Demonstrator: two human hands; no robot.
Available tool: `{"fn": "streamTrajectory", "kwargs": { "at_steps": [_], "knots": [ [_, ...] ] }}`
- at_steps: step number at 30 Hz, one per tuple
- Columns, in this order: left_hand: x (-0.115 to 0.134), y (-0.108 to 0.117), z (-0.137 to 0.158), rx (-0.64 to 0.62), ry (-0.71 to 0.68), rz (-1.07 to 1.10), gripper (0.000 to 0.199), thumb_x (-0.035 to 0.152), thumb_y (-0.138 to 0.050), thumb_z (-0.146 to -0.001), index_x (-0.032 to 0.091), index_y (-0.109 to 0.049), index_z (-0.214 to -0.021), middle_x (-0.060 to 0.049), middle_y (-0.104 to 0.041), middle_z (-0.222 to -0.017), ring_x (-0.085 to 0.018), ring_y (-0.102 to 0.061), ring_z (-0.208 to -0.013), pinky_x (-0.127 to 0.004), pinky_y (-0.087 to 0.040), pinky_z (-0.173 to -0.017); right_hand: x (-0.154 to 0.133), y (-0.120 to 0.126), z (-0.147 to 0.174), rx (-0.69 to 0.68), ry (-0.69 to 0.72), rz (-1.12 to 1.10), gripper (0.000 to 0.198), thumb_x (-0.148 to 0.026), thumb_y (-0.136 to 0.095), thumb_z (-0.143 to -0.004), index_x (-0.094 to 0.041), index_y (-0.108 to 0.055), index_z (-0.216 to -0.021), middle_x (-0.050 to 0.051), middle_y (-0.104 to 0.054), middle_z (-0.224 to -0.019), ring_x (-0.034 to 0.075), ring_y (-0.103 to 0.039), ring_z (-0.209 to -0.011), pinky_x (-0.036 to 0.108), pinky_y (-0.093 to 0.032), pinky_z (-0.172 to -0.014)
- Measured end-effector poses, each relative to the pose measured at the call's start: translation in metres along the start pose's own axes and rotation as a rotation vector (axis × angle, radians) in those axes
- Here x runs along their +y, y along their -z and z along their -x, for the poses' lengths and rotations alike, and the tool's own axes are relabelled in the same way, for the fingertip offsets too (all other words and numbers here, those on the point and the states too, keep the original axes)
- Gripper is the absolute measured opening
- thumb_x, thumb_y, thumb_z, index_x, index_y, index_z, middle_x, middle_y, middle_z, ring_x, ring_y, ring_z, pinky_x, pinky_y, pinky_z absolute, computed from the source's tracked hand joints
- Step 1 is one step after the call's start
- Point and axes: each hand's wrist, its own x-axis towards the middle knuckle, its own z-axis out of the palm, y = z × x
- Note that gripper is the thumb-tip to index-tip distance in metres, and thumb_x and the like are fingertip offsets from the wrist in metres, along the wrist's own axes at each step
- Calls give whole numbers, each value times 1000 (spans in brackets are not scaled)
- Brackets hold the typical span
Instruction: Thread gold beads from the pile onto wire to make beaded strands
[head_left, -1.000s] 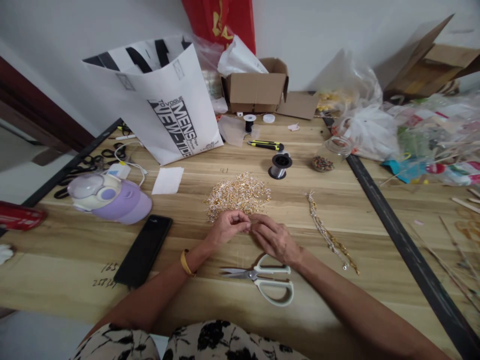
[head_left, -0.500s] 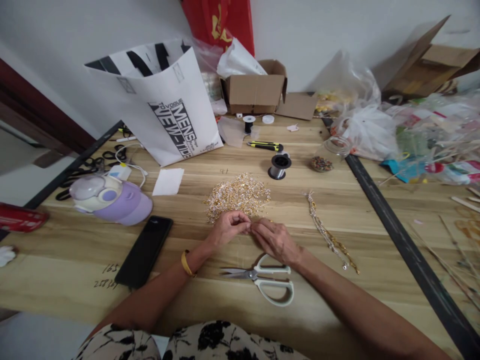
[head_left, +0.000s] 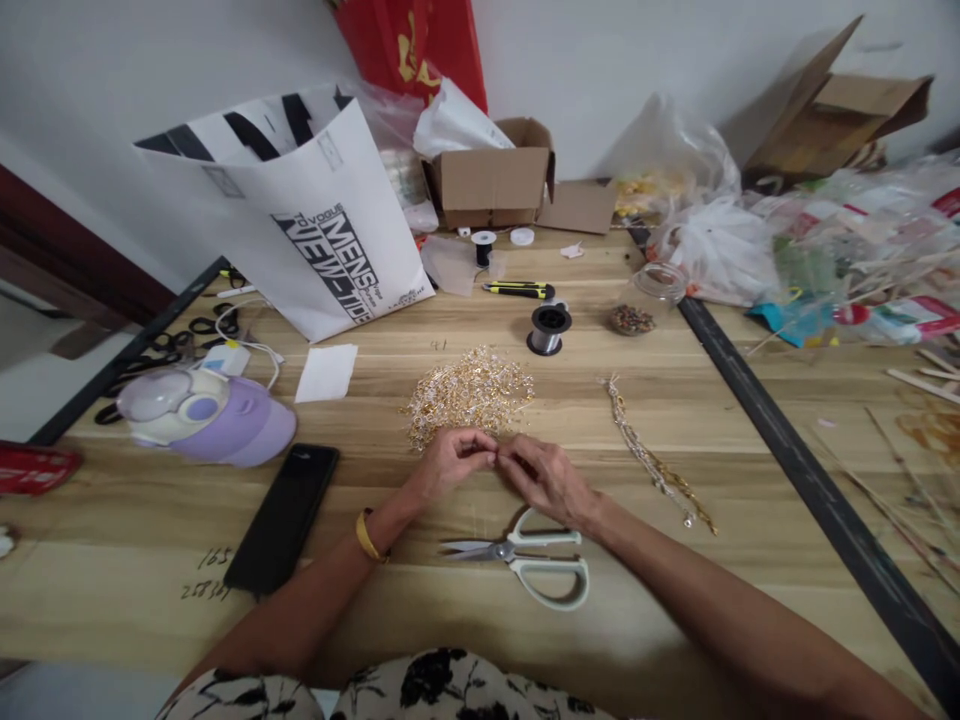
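Observation:
At the near edge of a loose pile of small gold and clear beads (head_left: 469, 395), both my hands meet fingertip to fingertip. My left hand (head_left: 454, 465) is closed in a pinch, its thumb against the index finger. Facing it, my right hand (head_left: 546, 478) is also pinched closed. Whatever lies between the fingertips is too small to make out. Just below the right hand rest scissors (head_left: 517, 555) with pale handles, their blades pointing left. To the right lie gold and silver beaded strands (head_left: 649, 455) stretched out on the wooden table (head_left: 360, 620).
A spool of wire (head_left: 549, 330), a yellow-black utility knife (head_left: 519, 290) and a jar of dark beads (head_left: 637, 312) stand behind the pile. Left are a phone (head_left: 283, 520), a purple bottle (head_left: 217, 415) and a white paper bag (head_left: 315, 220). Plastic bags (head_left: 720, 240) fill the back right.
The view has shifted slightly, so objects at the back and right appear farther left. My hands stay pinched together by the bead pile, with hardly any movement.

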Motion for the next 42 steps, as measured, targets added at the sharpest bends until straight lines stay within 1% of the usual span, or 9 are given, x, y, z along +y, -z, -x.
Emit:
{"fn": "streamTrajectory", "kwargs": {
  "at_steps": [5,11,14,16,19,24,28,33,42],
  "knots": [
    [4,0,0,23,22,30,13,23,-68,-70,10,-67,-75,-3,-66,-69,-12,-59,-66,-22,-46,-65,-3,1,-2,-7,-237,-252,25,-35,-45,-93,-15,-57,-83,-1,-53,-62,9,-47,-53,19,-37,-50],
    [8,1,0,88,33,101,17,26,-70,-69,11,-66,-74,-2,-65,-63,-12,-59,-61,-23,-47,-62,-18,24,-12,-49,-423,-437,41,-42,-43,-93,-12,-51,-119,-7,-48,-48,7,-41,-38,16,-33,-38],
    [9,2,0,104,39,134,18,27,-71,-69,11,-66,-75,-2,-65,-63,-12,-59,-61,-23,-47,-62,-38,47,-17,-250,-457,-493,50,-37,-54,-87,-11,-45,-129,-9,-47,-44,5,-35,-34,16,-26,-35],
    [9,2,0,109,45,154,18,27,-71,-68,11,-66,-74,-2,-65,-63,-12,-59,-60,-23,-47,-62,-55,58,-17,-362,-400,-536,45,-33,-56,-86,-13,-50,-126,-9,-45,-47,5,-35,-36,16,-27,-36],
    [8,3,0,124,45,173,18,27,-72,-66,11,-66,-72,-2,-65,-63,-12,-58,-60,-23,-47,-62,-73,62,-15,-241,-276,-435,31,-26,-56,-86,-14,-57,-114,-2,-57,-63,6,-44,-46,17,-34,-40],
    [5,3,-1,115,33,207,22,30,-74,-66,11,-68,-75,-3,-66,-66,-12,-58,-61,-23,-46,-62,-67,43,-15,-150,60,137,28,-15,-44,-92,-18,-52,-118,10,-59,-114,14,-62,-85,26,-53,-68],
    [3,3,-1,102,27,245,25,32,-74,-65,11,-68,-75,-3,-66,-66,-12,-58,-61,-24,-45,-62,-47,32,-21,-253,147,530,33,-5,-35,-91,-14,-46,-121,16,-55,-118,16,-63,-77,26,-53,-60],
    [1,5,-2,82,31,271,22,30,-73,-66,10,-67,-73,-2,-63,-60,-11,-56,-57,-23,-45,-60,-22,27,-25,-279,209,487,15,-9,-40,-91,-15,-52,-99,9,-60,-90,16,-60,-76,26,-50,-62],
    [3,7,-2,92,37,240,18,27,-71,-69,11,-67,-73,-2,-64,-62,-11,-57,-60,-22,-46,-61,-18,24,-14,-129,154,308,22,-20,-38,-95,-16,-53,-110,12,-62,-109,18,-63,-96,27,-55,-67]
  ]
}}
